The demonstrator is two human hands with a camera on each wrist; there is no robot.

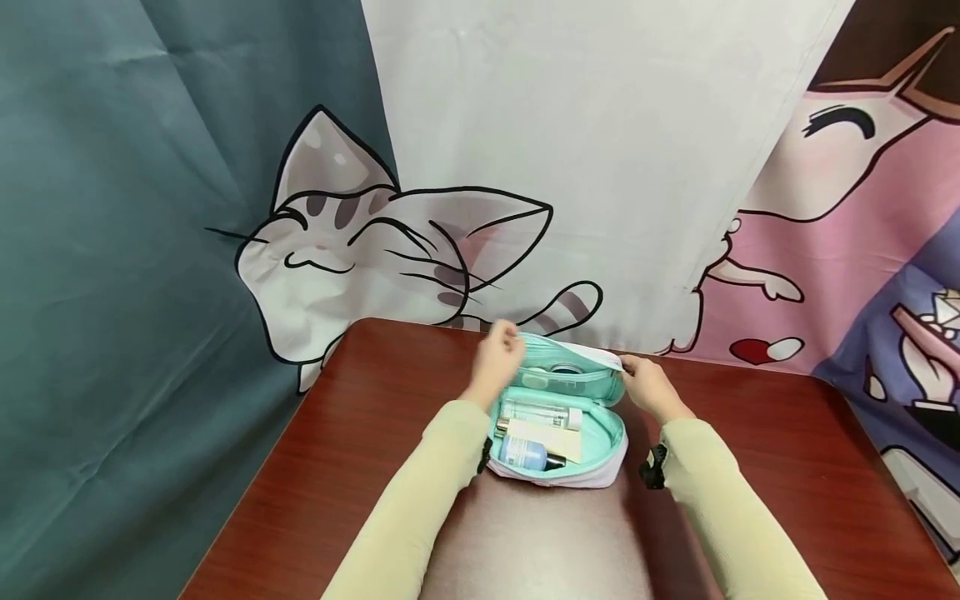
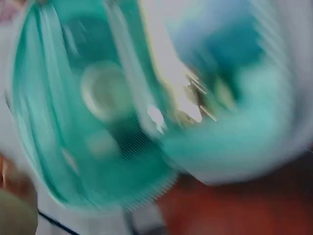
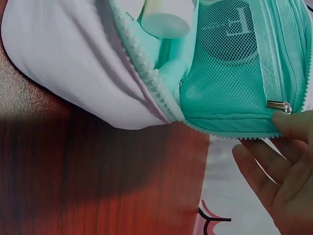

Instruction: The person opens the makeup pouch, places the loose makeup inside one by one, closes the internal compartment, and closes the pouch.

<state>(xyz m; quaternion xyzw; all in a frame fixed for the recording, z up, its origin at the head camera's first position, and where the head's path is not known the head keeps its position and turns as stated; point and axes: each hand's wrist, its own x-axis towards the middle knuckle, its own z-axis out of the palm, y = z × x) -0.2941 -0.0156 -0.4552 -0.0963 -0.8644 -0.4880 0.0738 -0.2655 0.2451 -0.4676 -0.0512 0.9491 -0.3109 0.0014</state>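
Note:
An unzipped cosmetic bag (image 1: 600, 477), pale outside and mint green inside, lies on the table with its lid raised at the back. Its lower half holds a clear bottle (image 1: 536, 413) with a white cap, a cream-coloured item (image 1: 558, 437) and a blue bottle (image 1: 522, 452) with a black top. Round items show through the lid's mesh pocket (image 3: 225, 73). At the lid's right edge, my right hand (image 1: 647, 385) pinches the rim beside a metal zipper pull (image 3: 279, 105). My left hand (image 1: 498, 358), blurred, is at the lid's left corner with fingers loosely bent.
The bag stands on a dark red-brown wooden table (image 1: 360, 433), near its back edge. Behind hangs a curtain (image 1: 600, 167) printed with a cartoon cat and other figures. Dark wrist devices (image 1: 654, 467) sit at both pale-green sleeves.

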